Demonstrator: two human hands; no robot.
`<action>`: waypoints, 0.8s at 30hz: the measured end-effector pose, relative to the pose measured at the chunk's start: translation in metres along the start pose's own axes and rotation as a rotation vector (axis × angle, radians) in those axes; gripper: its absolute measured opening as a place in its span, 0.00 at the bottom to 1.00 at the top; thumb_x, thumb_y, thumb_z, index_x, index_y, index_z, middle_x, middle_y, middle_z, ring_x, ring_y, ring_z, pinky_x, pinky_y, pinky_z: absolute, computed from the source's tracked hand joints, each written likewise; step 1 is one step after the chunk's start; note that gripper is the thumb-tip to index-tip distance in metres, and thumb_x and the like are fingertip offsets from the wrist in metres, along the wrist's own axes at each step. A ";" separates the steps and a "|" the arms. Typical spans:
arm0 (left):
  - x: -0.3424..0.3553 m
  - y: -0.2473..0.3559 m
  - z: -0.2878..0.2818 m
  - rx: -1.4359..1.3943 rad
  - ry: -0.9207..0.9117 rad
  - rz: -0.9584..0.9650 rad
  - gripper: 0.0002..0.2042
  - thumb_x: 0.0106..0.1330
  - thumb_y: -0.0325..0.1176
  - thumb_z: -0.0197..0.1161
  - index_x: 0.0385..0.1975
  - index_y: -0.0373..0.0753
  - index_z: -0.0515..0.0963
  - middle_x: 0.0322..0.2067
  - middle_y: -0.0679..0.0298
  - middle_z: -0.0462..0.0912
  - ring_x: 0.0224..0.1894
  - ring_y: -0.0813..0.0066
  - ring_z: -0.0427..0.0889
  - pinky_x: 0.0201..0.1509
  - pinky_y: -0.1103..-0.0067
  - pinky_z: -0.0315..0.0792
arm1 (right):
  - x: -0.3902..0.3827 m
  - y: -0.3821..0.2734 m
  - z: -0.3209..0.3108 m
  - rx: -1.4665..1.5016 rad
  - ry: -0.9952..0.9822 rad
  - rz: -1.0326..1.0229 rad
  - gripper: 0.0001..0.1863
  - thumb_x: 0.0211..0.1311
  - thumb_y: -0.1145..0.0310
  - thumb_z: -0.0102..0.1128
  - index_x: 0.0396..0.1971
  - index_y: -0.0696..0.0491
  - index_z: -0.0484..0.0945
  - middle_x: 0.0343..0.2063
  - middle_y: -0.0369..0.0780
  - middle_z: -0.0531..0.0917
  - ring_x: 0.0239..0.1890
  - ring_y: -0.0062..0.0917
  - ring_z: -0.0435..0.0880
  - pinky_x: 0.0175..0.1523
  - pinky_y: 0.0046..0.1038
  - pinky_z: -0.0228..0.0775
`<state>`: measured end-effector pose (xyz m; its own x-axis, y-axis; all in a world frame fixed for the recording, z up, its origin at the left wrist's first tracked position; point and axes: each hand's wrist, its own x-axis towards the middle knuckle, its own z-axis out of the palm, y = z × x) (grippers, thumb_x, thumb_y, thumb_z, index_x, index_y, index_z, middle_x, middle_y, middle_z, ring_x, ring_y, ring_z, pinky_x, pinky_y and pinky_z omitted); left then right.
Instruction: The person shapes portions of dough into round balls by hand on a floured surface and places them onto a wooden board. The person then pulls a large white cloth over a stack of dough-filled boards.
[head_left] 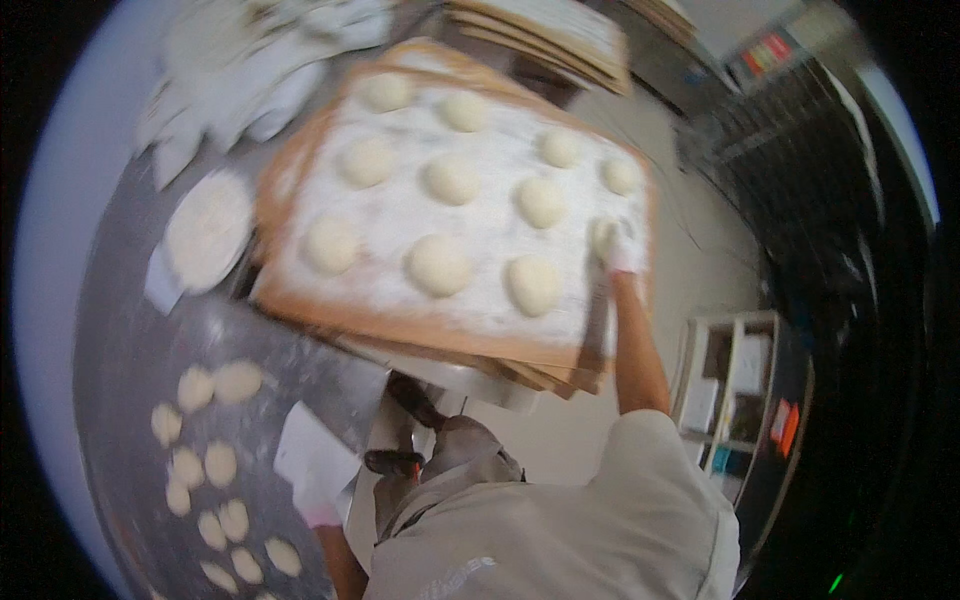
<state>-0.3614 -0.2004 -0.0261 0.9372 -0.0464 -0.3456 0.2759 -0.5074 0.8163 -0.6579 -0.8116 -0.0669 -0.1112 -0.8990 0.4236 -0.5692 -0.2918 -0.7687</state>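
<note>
My right hand (pixel 622 248), in a white glove, reaches over the right side of a floured wooden board (pixel 390 295). Its fingers are closed about a pale dough ball (pixel 604 238), partly hidden by the hand. Several more round dough balls (pixel 440 265) sit spaced in rows across the board. Low on the left, my gloved left hand (pixel 320 500) grips a flat white dough scraper (pixel 315 450) beside the edge of the grey table (pixel 300 350). Smaller dough pieces (pixel 220 463) lie on that table to the left of the scraper.
More boards (pixel 530 375) are stacked beneath the floured one. A round container of flour (pixel 208 232) and a heap of whitish cloth (pixel 260 60) lie on the table's far left. Other boards (pixel 560 35) are piled at the back. White shelving (pixel 725 390) stands at the right.
</note>
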 end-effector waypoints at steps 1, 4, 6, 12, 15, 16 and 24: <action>-0.006 -0.011 -0.015 -0.015 0.012 -0.011 0.15 0.66 0.35 0.54 0.46 0.34 0.77 0.42 0.48 0.81 0.42 0.58 0.81 0.48 0.71 0.73 | -0.009 -0.023 0.000 0.018 -0.104 -0.047 0.26 0.65 0.64 0.53 0.59 0.63 0.67 0.58 0.48 0.72 0.60 0.34 0.70 0.64 0.31 0.60; -0.038 -0.054 -0.068 0.010 -0.039 -0.056 0.14 0.66 0.35 0.54 0.46 0.34 0.78 0.42 0.48 0.81 0.42 0.58 0.81 0.48 0.71 0.73 | -0.088 -0.117 0.004 0.168 -0.343 -0.137 0.25 0.65 0.65 0.53 0.59 0.62 0.67 0.58 0.48 0.72 0.60 0.34 0.70 0.64 0.31 0.60; -0.072 -0.091 -0.106 -0.017 -0.094 -0.136 0.14 0.66 0.35 0.54 0.45 0.35 0.78 0.41 0.48 0.81 0.42 0.58 0.81 0.48 0.71 0.73 | -0.173 -0.193 0.018 0.299 -0.578 -0.153 0.25 0.65 0.66 0.53 0.59 0.62 0.67 0.58 0.48 0.72 0.60 0.34 0.70 0.64 0.31 0.60; -0.160 -0.206 -0.190 -0.193 0.133 -0.085 0.16 0.66 0.39 0.54 0.42 0.33 0.79 0.37 0.49 0.83 0.40 0.58 0.81 0.46 0.71 0.73 | -0.411 -0.345 -0.009 0.458 -1.179 -0.182 0.25 0.64 0.69 0.53 0.60 0.61 0.66 0.58 0.47 0.72 0.61 0.33 0.69 0.65 0.32 0.59; -0.204 -0.261 -0.251 0.171 0.372 -0.081 0.15 0.68 0.39 0.53 0.43 0.33 0.78 0.37 0.52 0.83 0.39 0.61 0.81 0.43 0.71 0.74 | -0.534 -0.359 -0.021 0.425 -1.587 -0.160 0.25 0.64 0.71 0.53 0.60 0.61 0.66 0.58 0.47 0.72 0.62 0.33 0.69 0.65 0.33 0.59; -0.215 -0.277 -0.275 0.250 0.359 -0.157 0.15 0.68 0.39 0.52 0.44 0.33 0.77 0.38 0.53 0.82 0.40 0.61 0.81 0.43 0.71 0.75 | -0.571 -0.359 -0.020 0.363 -1.738 -0.210 0.25 0.63 0.71 0.53 0.61 0.60 0.66 0.58 0.47 0.72 0.62 0.33 0.69 0.65 0.33 0.59; -0.139 -0.299 -0.326 -0.243 0.417 -0.098 0.18 0.70 0.42 0.48 0.47 0.34 0.77 0.41 0.53 0.82 0.43 0.59 0.81 0.48 0.69 0.75 | -0.770 -0.385 -0.025 0.266 -1.906 -0.684 0.38 0.53 0.66 0.66 0.63 0.61 0.61 0.61 0.53 0.66 0.65 0.40 0.64 0.68 0.36 0.56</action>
<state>-0.5046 0.2385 -0.0714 0.8961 0.3656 -0.2517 0.3621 -0.2743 0.8909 -0.3731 0.0015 -0.0851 0.9436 0.2744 -0.1851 -0.0111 -0.5327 -0.8462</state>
